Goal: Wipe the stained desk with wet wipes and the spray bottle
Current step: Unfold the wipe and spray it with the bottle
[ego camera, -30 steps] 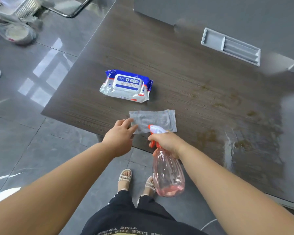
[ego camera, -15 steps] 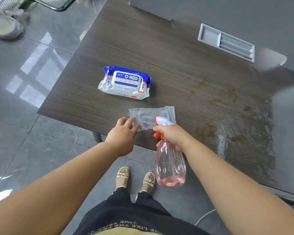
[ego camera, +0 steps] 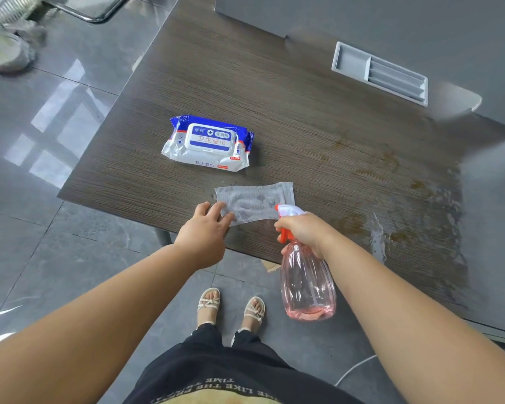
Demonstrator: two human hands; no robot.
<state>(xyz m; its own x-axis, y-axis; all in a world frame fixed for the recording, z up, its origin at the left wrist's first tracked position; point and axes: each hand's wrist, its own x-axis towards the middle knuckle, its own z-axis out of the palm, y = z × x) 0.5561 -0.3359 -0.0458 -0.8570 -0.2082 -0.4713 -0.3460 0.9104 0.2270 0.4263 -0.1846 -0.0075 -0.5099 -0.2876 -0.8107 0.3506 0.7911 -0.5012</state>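
A dark wood-grain desk (ego camera: 245, 91) carries brown stains and a wet patch (ego camera: 405, 217) on its right side. One damp grey wipe (ego camera: 254, 201) lies flat near the front edge. My left hand (ego camera: 206, 228) rests its fingertips on the wipe's left end. My right hand (ego camera: 302, 228) grips the neck of a pink transparent spray bottle (ego camera: 306, 284) with a white and orange trigger head, its nozzle over the wipe's right end and its body hanging in front of the desk edge. A blue and white wet wipes pack (ego camera: 207, 142) lies behind the wipe, lid closed.
A grey plastic tray (ego camera: 379, 72) sits at the desk's far right by a grey wall. On the glossy tiled floor at the far left are a round dish (ego camera: 3, 51) and a chair base (ego camera: 91, 10). A white cable (ego camera: 353, 368) runs on the floor.
The view has shifted slightly. My left hand's fingers have slid a little further onto the wipe's left end. My right hand with the bottle stays over the wipe's right end.
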